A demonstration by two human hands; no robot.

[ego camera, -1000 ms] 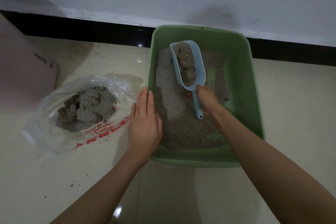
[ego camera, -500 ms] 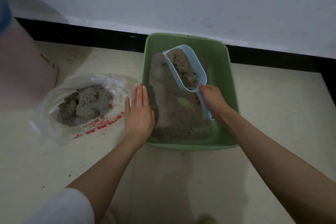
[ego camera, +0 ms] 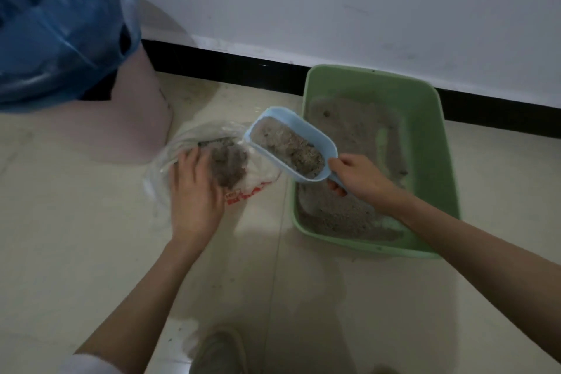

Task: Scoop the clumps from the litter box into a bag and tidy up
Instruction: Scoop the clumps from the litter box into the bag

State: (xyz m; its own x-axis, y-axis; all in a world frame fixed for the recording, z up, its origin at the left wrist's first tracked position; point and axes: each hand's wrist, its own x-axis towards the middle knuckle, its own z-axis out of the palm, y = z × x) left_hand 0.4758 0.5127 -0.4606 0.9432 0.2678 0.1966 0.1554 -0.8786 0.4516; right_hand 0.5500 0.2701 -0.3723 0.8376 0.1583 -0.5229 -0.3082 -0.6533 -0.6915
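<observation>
A green litter box [ego camera: 425, 94] with grey litter stands on the floor at the right, against the wall. My right hand [ego camera: 361, 177] grips the handle of a light blue scoop [ego camera: 288, 143] that is full of grey clumps. The scoop hangs between the box's left rim and a clear plastic bag [ego camera: 258, 179] with red print. That bag lies on the floor to the left and holds a heap of clumps [ego camera: 229, 164]. My left hand [ego camera: 194, 191] rests on the bag's near left part; whether it grips the plastic is unclear.
A pink bin [ego camera: 133, 118] lined with a blue plastic bag [ego camera: 60, 27] stands at the left, just behind the clear bag. A black skirting board [ego camera: 227, 67] runs along the white wall. My grey shoe [ego camera: 218, 352] shows at the bottom edge.
My right hand has carried the loaded scoop left, out of the box and over to the bag. My left hand has left the box's rim and moved onto the bag. The view has shifted left.
</observation>
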